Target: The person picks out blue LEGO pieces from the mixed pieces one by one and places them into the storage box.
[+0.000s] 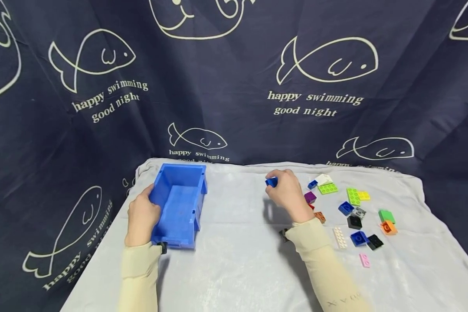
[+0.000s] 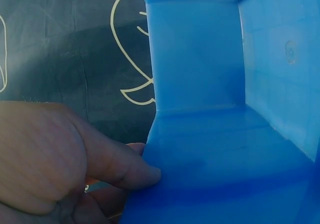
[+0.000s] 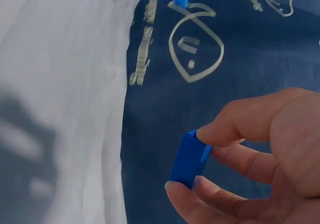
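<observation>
A blue plastic bin (image 1: 175, 208) stands on the left part of the table, its visible floor bare. My left hand (image 1: 143, 214) grips the bin's left wall; in the left wrist view the thumb (image 2: 132, 171) lies on the inner side, with the other fingers partly hidden behind the wall. My right hand (image 1: 286, 193) holds a small blue building brick (image 3: 187, 159) above the table, between the bin and the scattered bricks. The right wrist view shows the brick pinched between thumb and fingertips, at its two ends.
Loose building bricks lie on the right of the white-covered table (image 1: 234, 268), among them a lime brick (image 1: 352, 196), an orange brick (image 1: 388, 227), a pink brick (image 1: 364, 260) and a black brick (image 1: 354, 222). A dark fish-print curtain (image 1: 241, 86) hangs behind.
</observation>
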A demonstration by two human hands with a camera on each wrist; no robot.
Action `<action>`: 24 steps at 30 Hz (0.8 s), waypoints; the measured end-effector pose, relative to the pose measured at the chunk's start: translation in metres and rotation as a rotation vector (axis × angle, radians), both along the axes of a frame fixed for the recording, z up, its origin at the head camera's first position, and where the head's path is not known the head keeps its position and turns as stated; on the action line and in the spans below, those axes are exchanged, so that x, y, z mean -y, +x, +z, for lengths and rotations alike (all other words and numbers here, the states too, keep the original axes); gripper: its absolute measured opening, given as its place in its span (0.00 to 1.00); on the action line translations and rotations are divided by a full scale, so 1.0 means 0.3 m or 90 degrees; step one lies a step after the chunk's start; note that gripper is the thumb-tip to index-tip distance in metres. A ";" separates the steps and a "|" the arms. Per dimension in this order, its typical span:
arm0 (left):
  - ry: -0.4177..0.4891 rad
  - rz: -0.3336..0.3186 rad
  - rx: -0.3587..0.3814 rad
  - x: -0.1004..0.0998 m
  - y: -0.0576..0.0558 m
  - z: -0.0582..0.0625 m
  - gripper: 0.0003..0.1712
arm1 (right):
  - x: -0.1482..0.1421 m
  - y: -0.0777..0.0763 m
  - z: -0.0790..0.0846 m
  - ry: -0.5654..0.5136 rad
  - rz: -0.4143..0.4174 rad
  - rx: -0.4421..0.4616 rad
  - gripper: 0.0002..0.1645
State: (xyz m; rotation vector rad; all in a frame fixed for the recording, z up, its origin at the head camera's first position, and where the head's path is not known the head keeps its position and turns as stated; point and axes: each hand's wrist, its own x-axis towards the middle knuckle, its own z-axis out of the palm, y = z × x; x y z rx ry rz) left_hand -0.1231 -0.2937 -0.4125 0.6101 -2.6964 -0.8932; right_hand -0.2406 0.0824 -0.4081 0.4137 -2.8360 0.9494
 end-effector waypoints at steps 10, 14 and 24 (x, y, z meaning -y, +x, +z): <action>-0.004 0.002 -0.001 0.004 -0.006 0.000 0.40 | 0.227 -0.034 0.075 -0.029 0.072 0.014 0.19; -0.004 0.002 -0.002 0.008 -0.006 -0.001 0.41 | 0.312 -0.045 0.114 -0.033 0.098 0.009 0.18; -0.006 0.000 -0.002 0.015 -0.015 -0.007 0.40 | 0.502 -0.050 0.182 -0.045 0.153 0.023 0.16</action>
